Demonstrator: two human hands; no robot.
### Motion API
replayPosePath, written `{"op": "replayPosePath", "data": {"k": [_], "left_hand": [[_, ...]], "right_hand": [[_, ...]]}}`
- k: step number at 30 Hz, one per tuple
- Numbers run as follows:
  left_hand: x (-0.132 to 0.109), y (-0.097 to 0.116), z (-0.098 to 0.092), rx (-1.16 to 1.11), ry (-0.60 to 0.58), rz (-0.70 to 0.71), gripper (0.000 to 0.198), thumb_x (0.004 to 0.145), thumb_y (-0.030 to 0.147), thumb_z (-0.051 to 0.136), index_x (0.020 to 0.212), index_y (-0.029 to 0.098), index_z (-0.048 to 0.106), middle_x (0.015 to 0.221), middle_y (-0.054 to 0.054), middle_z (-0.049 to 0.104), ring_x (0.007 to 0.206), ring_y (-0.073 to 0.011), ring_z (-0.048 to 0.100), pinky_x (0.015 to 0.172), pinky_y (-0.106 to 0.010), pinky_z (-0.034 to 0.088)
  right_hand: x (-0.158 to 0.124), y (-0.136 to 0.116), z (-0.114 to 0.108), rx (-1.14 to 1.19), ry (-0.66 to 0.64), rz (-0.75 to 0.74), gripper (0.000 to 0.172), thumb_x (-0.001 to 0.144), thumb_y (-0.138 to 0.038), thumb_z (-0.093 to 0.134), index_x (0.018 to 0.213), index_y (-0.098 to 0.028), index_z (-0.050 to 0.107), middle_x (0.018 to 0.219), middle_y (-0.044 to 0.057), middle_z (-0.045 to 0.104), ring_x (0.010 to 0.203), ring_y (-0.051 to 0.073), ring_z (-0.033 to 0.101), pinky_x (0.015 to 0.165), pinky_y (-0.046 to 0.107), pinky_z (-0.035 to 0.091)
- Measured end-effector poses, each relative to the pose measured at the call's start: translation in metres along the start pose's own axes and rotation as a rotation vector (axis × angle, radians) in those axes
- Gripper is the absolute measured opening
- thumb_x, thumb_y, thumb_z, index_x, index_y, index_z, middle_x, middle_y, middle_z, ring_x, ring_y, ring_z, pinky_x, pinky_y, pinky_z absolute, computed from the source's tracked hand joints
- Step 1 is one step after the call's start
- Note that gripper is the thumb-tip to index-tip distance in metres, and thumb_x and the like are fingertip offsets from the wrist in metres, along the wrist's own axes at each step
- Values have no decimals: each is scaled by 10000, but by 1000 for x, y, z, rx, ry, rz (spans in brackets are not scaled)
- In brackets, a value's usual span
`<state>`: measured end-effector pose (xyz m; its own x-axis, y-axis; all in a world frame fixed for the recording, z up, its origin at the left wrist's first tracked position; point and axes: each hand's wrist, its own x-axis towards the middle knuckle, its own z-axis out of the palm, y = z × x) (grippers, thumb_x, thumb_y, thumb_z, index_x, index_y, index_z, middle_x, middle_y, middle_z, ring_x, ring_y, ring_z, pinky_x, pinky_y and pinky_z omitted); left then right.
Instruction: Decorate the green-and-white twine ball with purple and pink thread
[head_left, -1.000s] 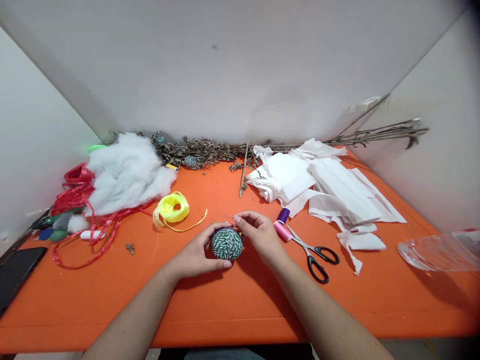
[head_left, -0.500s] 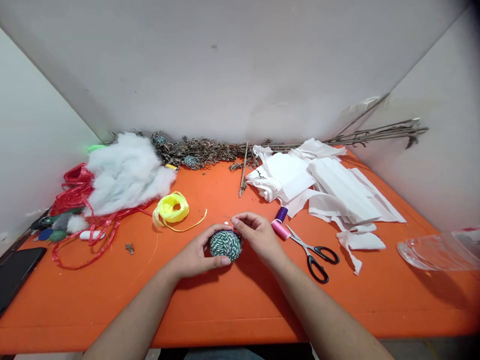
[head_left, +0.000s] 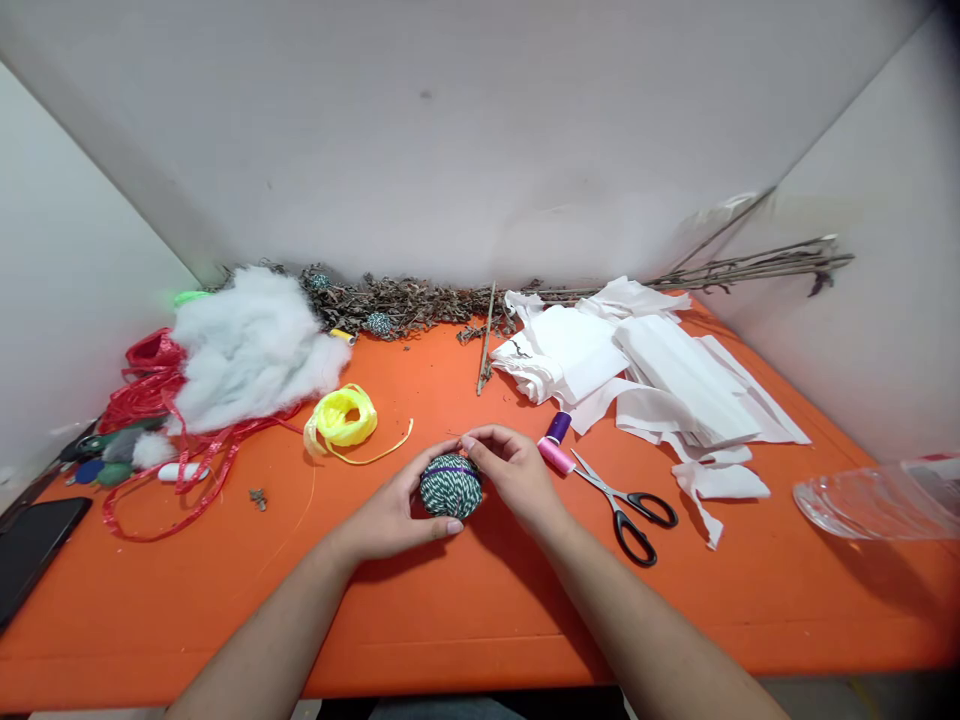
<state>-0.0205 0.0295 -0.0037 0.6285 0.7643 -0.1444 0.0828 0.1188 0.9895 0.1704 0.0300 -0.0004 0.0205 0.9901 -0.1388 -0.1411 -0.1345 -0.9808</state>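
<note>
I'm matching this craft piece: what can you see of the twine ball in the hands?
The twine ball is round, tightly wound from dark green and white twine, with a thin purple thread running around it near the top. The left hand cups it from the side, and the right hand's fingers touch its upper edge.

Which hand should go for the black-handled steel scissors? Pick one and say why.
Right, I'd judge: the right hand lies closer to the black-handled steel scissors, with only its fingertips on the green-and-white twine ball, while the left hand cups that ball from the far side.
</note>
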Motion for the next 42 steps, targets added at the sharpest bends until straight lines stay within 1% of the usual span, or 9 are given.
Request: {"op": "replayPosePath", "data": {"k": [4, 8, 15, 19, 21, 24, 28, 36, 42], "left_hand": [[1, -4, -2, 84, 11, 6, 791, 748, 281, 798, 1440, 272, 414, 1535, -113, 399, 1382, -318, 414, 1151, -458, 351], [2, -8, -1, -22, 4, -23, 766, 743, 250, 794, 1422, 272, 440, 1513, -116, 420, 1336, -313, 468, 1094, -440, 422], [2, -4, 1, -114, -24, -67, 921, 709, 249, 825, 1478, 292, 318, 1490, -131, 439, 1293, -307, 511, 1073, -461, 427], [3, -5, 0, -95, 6, -55, 668, 802, 354, 745, 1387, 222, 452, 1371, -134, 545, 1231, -288, 547, 1057, -443, 427], [4, -6, -1, -61, 14, -48, 630, 808, 352, 741, 1366, 219, 482, 1352, -127, 558, 1225, -286, 546, 1052, -433, 425], [3, -8, -1, -67, -15, -48, 677, 780, 330, 769, 1379, 225, 472, 1363, -128, 552, 1234, -290, 538, 1050, -430, 420], [2, -7, -1, -103, -29, -50, 698, 768, 311, 782, 1380, 231, 458, 1369, -129, 549, 1233, -281, 541, 1054, -421, 412], [3, -7, 0, -167, -24, -59, 724, 734, 300, 813, 1370, 249, 470, 1429, -123, 504, 1278, -286, 509, 1079, -406, 387], [3, -7, 0, -181, -33, -69, 723, 730, 291, 816, 1366, 245, 476, 1407, -121, 524, 1270, -284, 518, 1070, -407, 397]], "right_hand": [[1, 1, 0, -58, 5, -61, 281, 787, -451, 720, 826, -174, 704, 782, 48, 691, 727, 177, 613, 682, 305, 483], [0, -1, 0, -120, 16, -105, 270, 795, -448, 708, 816, -179, 699, 809, 50, 697, 745, 189, 626, 687, 310, 489], [-2, 0, 0, -150, -2, -142, 270, 826, -443, 679, 851, -175, 705, 833, 63, 701, 782, 199, 635, 692, 311, 501], [-3, 0, 0, -118, -51, -127, 290, 807, -453, 703, 848, -167, 708, 821, 58, 694, 759, 184, 621, 669, 298, 500], [-3, -1, 1, -79, -72, -109, 293, 792, -453, 722, 839, -164, 710, 815, 56, 697, 753, 176, 621, 677, 293, 499], [-4, -4, 1, 22, -77, -40, 303, 766, -459, 753, 827, -167, 703, 746, 33, 682, 643, 135, 590, 576, 252, 468], [-3, -8, 1, 130, -62, 51, 329, 730, -479, 780, 797, -172, 682, 563, -32, 573, 438, 73, 426, 383, 200, 315], [-1, -8, -1, 208, -85, 52, 335, 731, -476, 787, 808, -173, 665, 699, 22, 676, 515, 91, 517, 376, 181, 338], [-1, -9, -1, 260, -119, 69, 347, 713, -467, 805, 806, -169, 653, 670, 20, 682, 502, 85, 525, 380, 170, 328]]}}
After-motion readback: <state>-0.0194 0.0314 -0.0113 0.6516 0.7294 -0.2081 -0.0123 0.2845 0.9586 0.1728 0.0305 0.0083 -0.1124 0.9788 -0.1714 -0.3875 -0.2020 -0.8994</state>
